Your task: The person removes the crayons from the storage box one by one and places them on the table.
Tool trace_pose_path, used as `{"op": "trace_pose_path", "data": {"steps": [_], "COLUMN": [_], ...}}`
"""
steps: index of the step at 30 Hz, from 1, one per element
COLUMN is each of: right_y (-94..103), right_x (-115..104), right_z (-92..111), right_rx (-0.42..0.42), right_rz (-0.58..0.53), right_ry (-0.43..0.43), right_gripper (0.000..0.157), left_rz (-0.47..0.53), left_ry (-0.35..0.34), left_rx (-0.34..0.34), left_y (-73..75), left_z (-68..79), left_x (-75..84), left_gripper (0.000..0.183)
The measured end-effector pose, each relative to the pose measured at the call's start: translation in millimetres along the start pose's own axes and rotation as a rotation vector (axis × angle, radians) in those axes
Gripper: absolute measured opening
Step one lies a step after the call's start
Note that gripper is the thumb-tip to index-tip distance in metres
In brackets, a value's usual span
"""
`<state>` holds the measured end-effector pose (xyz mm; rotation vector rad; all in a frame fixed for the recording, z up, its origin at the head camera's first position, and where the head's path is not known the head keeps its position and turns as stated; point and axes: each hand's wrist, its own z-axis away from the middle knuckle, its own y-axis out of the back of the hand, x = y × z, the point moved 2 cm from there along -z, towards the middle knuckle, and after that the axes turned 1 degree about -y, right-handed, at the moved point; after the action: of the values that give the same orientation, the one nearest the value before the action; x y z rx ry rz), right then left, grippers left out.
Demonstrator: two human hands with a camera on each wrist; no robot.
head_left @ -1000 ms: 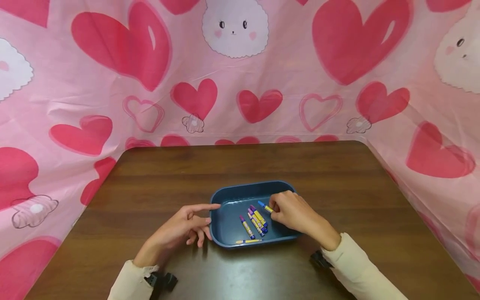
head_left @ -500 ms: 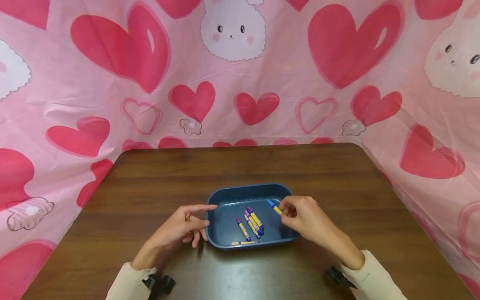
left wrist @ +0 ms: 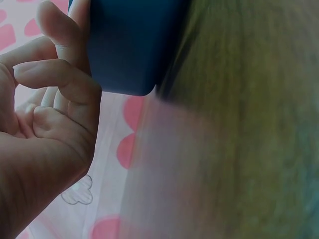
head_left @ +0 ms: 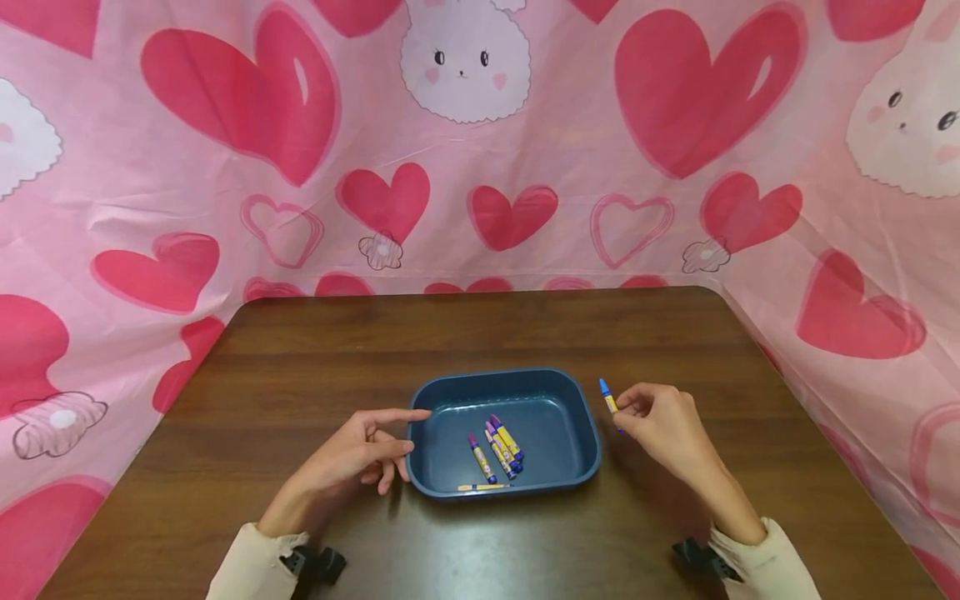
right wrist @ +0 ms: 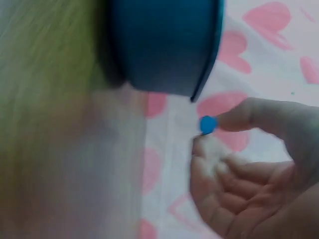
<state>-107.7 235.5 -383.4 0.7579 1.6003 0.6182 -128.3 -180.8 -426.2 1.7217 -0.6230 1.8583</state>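
Note:
My right hand (head_left: 669,431) pinches a blue crayon (head_left: 608,398) with a yellow wrapper between thumb and fingers, beyond the tray's right end and above the table. In the right wrist view only the round blue end of that crayon (right wrist: 208,124) shows. A dark blue tray (head_left: 551,490) sits in the middle. My left hand (head_left: 358,452) touches its left end, index finger stretched over the rim, thumb at the outer wall, other fingers loosely bent. Inside lie several purple and pink crayons (head_left: 507,438), a separate purple crayon (head_left: 482,459) and a pale-tipped crayon (head_left: 482,487) along the front wall.
The tray stands on a brown wooden table (head_left: 480,333). A pink cloth (head_left: 585,125) printed with hearts and rabbits hangs behind and at both sides. Dark wrist straps (head_left: 701,557) hang below the pale sleeves (head_left: 258,562).
My right hand has lifted the blue crayon out of the tray and carried it right, past the rim. My left hand has stayed at the tray's left end. The other crayons lie as before.

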Motion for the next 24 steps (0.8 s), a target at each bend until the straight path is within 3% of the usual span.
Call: {"op": "trace_pose_path", "data": {"steps": [5, 14, 24], "right_y": [-8.5, -22.4, -36.8], "right_x": [18, 30, 19], "right_z": [-2, -1, 1], "right_rx": [-0.148, -0.25, -0.232], "right_rz": [0.06, 0.049, 0.15], "right_ry": [-0.105, -0.142, -0.079], "right_gripper": [0.007, 0.02, 0.04], "left_rz": [-0.004, 0.001, 0.016], "left_ry": [-0.003, 0.001, -0.033], "left_rx": [-0.003, -0.007, -0.016], "left_y": [1.5, 2.6, 2.8], "left_z": [1.8, 2.2, 3.1], "left_x": [0.0, 0.5, -2.1], "left_gripper": [0.053, 0.052, 0.052]}}
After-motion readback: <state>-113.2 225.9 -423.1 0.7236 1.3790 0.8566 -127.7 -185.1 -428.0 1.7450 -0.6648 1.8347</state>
